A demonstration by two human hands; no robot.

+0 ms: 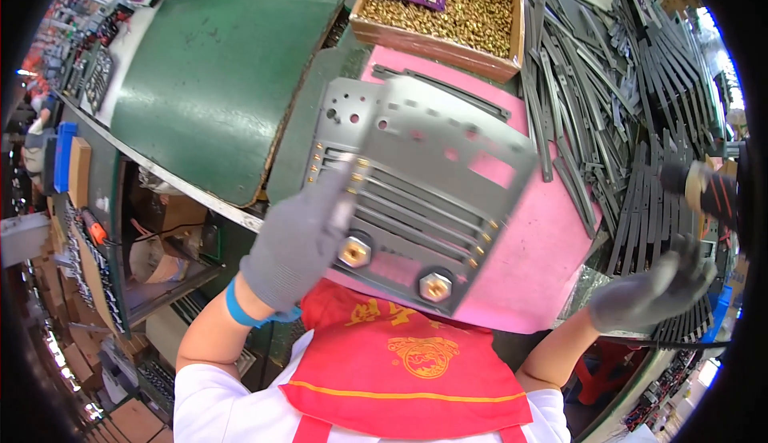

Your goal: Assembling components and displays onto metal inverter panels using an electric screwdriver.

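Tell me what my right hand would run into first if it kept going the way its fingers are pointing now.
Probably the power screwdriver. The gloved right hand points up and to the right, toward that tool hanging just beyond its fingers, above the stacked dark metal strips. Depth is hard to judge, so it might pass beside it.

The gloved left hand (298, 239) grips a grey slotted metal panel (424, 195) (two brass fittings at its lower edge). The right hand (652, 287) reaches toward stacked dark metal strips (640, 123).

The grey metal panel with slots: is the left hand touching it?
Touching. The head view shows the gloved left hand gripping the grey metal panel at its left edge, fingers overlapping it.
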